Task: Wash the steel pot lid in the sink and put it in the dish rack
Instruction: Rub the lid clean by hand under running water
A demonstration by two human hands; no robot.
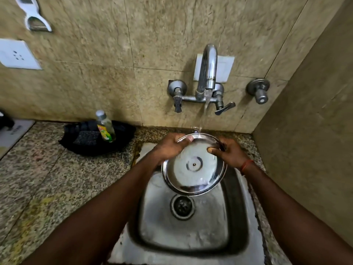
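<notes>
stage: we rinse | lid point(193, 166) tilted over sink point(236, 217), tap point(208, 69) stream hitting its top rim | left hand point(172, 147) and right hand point(227, 153) both grip the rim | left: finish rinse, rack it; rack unseen

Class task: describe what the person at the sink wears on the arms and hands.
Both forearms are bare, with no sleeves in view. The right hand has a thin red-orange thread band at the wrist. The left hand shows no band, ring or glove.
</notes>
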